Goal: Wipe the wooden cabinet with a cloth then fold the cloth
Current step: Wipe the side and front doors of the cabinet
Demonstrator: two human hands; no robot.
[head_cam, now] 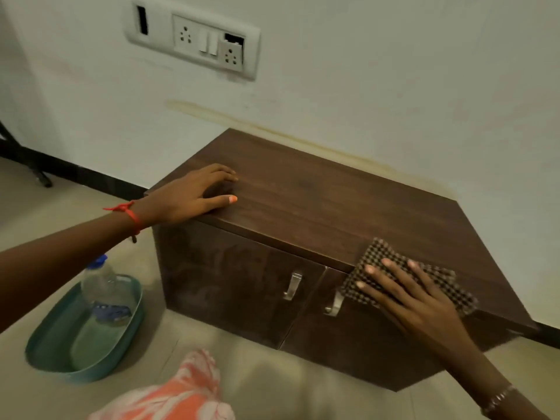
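A low dark wooden cabinet [318, 204] with two doors and metal handles stands on the floor against the wall. A brown checked cloth [378, 256] lies folded on the top's front edge, hanging a little over the right door. My right hand [406, 295] lies flat on the cloth with fingers spread, pressing it onto the wood. My left hand [197, 192] rests on the top's left front corner, fingers apart, holding nothing.
A teal oval tray [54, 359] sits on the tiled floor left of the cabinet, with a clear plastic bottle [106, 286] lying in it. A socket panel [194, 40] is on the wall above. My knee in orange patterned fabric [175, 395] is at the bottom.
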